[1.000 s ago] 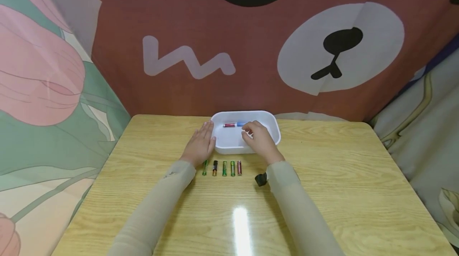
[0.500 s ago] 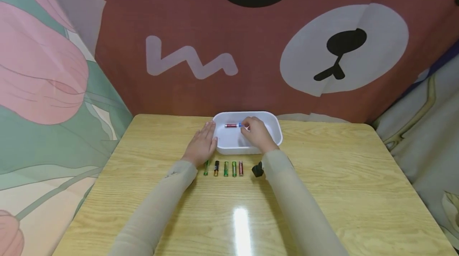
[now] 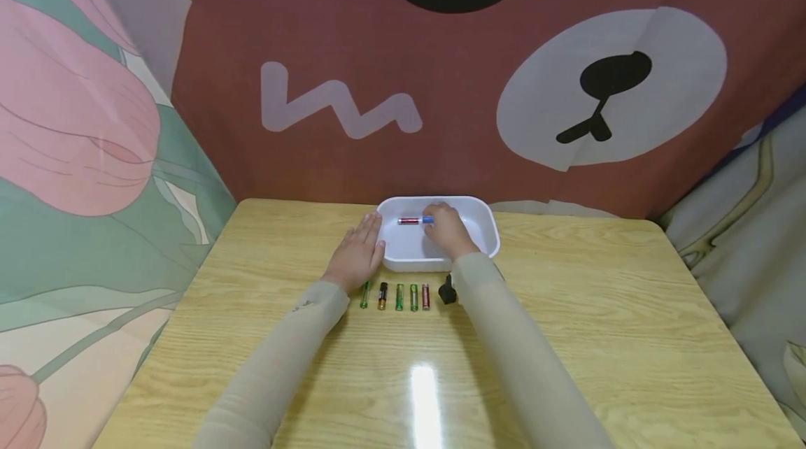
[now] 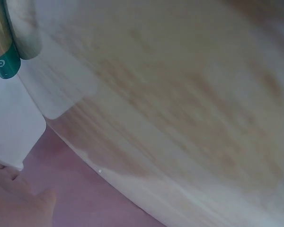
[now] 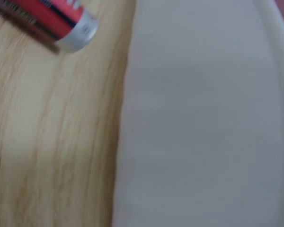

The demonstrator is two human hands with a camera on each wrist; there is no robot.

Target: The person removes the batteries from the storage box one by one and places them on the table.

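In the head view, a white tray (image 3: 415, 266) stands at the back of the table. A red battery (image 3: 408, 221) and a blue battery (image 3: 428, 220) lie end to end inside it. My right hand (image 3: 449, 231) reaches into the tray and pinches the blue battery between thumb and fingers, which partly cover it. My left hand (image 3: 355, 253) rests against the tray's left wall, fingers straight. Before the tray several batteries stand in a row: green batteries (image 3: 399, 297), a black-and-copper battery (image 3: 382, 296) and a red battery (image 3: 425, 297). The right wrist view shows no fingers.
The wooden table (image 3: 567, 337) carries the tray near its back edge, against a brown printed curtain (image 3: 352, 169). A black wrist device (image 3: 448, 290) hangs under the right sleeve, close to the right end of the battery row. Patterned curtains (image 3: 82, 99) flank the sides.
My right hand has moved in over the blue battery and closed its fingers on it. The left hand stays at the tray's side. The whole view has shifted slightly.
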